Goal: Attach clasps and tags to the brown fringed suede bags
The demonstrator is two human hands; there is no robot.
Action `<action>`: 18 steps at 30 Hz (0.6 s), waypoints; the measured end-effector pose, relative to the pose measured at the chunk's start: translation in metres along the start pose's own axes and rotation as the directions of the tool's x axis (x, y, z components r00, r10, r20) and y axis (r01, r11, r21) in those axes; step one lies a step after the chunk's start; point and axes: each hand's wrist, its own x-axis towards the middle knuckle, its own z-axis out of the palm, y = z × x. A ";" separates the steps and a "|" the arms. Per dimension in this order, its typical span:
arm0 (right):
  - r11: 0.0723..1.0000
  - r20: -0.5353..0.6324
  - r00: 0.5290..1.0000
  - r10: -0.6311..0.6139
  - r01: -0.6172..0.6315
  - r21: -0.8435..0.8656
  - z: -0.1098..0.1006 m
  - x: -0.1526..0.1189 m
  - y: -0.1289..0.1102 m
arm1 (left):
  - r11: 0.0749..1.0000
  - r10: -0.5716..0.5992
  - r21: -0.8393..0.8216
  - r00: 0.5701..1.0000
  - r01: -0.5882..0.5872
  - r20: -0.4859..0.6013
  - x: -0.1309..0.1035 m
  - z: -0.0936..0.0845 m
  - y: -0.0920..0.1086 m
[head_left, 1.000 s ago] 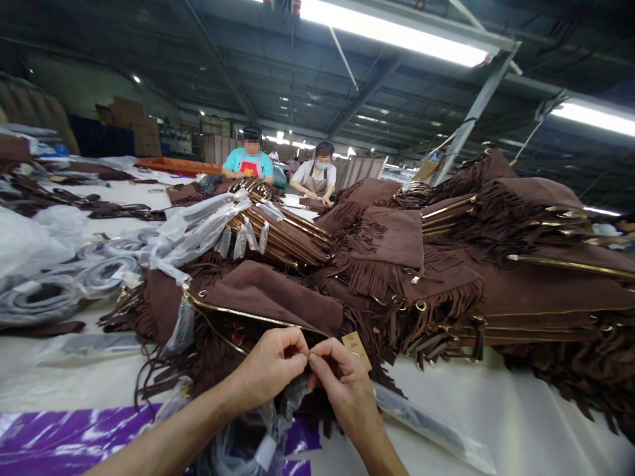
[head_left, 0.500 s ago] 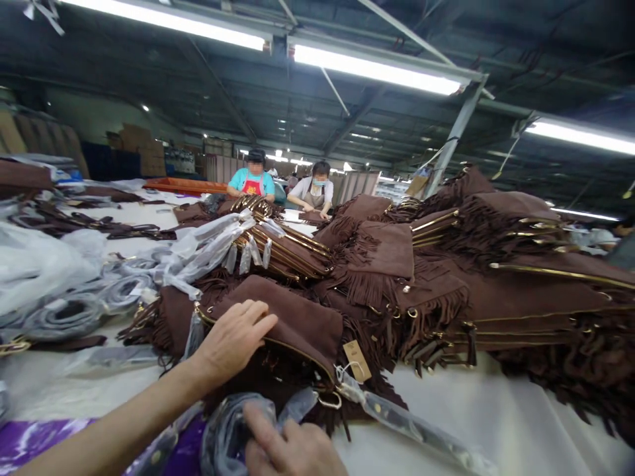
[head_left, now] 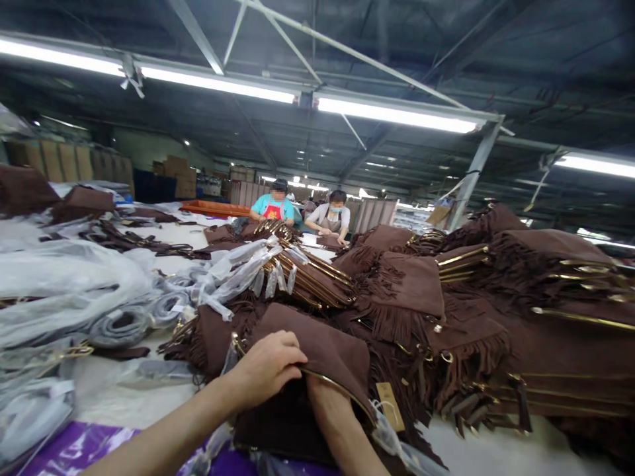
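A brown suede-like bag (head_left: 317, 334) lies in front of me, its gold-zipped mouth facing me. My left hand (head_left: 272, 363) is closed on the upper edge of that mouth, fingers on top and thumb at the rim. My right hand (head_left: 330, 396) reaches inside under the upper panel; its fingers are hidden, so what they hold cannot be seen. A tan paper tag (head_left: 389, 406) hangs at the bag's right end. Beside it runs a plastic-wrapped strap (head_left: 391, 433). Brown fringe lies behind and to the right of the bag.
Stacks of fringed brown bags (head_left: 411, 281) rise behind and to the right. Coiled grey wrapped straps (head_left: 119, 325) and clear plastic (head_left: 59, 284) lie on the left. A purple sheet (head_left: 74, 446) is near the front edge. Two people work across the table.
My right hand has moved from beside the plastic-wrapped coiled strap up into the bag's mouth. That coil is out of sight now. The left hand has lifted the upper edge, and the view has shifted.
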 end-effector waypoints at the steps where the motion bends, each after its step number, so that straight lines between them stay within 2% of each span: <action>1: 0.999 0.009 0.999 -0.033 0.033 -0.014 0.001 -0.006 0.006 | 0.998 -0.016 -0.066 1.000 0.014 -0.024 -0.009 -0.004 -0.008; 2: 0.996 0.016 0.997 -0.077 0.077 -0.034 0.002 -0.016 0.013 | 0.993 -0.057 -0.108 0.996 0.050 -0.063 -0.020 -0.011 -0.017; 4: 0.981 0.024 0.984 -0.177 0.178 -0.073 0.002 -0.040 0.024 | 0.973 -0.220 -0.107 0.964 0.205 -0.152 -0.043 -0.026 -0.037; 5: 0.930 0.027 0.945 -0.327 0.327 -0.166 0.002 -0.052 0.027 | 0.950 -0.313 -0.084 0.933 0.302 -0.180 -0.054 -0.033 -0.047; 6: 0.884 0.024 0.906 -0.422 0.417 -0.212 0.003 -0.062 0.028 | 0.923 -0.385 -0.063 0.904 0.380 -0.187 -0.064 -0.039 -0.055; 8: 0.879 0.010 0.897 -0.441 0.434 -0.196 0.006 -0.071 0.018 | 0.900 -0.435 -0.059 0.888 0.431 -0.150 -0.077 -0.044 -0.068; 11: 0.939 0.068 0.938 -0.340 0.335 0.074 0.013 -0.059 -0.015 | 0.908 -0.397 -0.178 0.915 0.379 -0.075 -0.079 -0.040 -0.072; 14: 0.936 0.148 0.975 -0.166 0.108 0.335 0.018 -0.033 -0.050 | 0.856 -0.445 -0.295 0.896 0.424 -0.003 -0.070 -0.039 -0.062; 16: 0.910 0.157 0.987 -0.019 -0.048 0.411 0.022 -0.018 -0.065 | 0.826 -0.476 -0.323 0.879 0.462 0.040 -0.064 -0.043 -0.055; 18: 0.885 0.155 0.984 0.083 -0.144 0.442 0.027 -0.009 -0.077 | 0.801 -0.498 -0.344 0.864 0.489 0.069 -0.059 -0.050 -0.048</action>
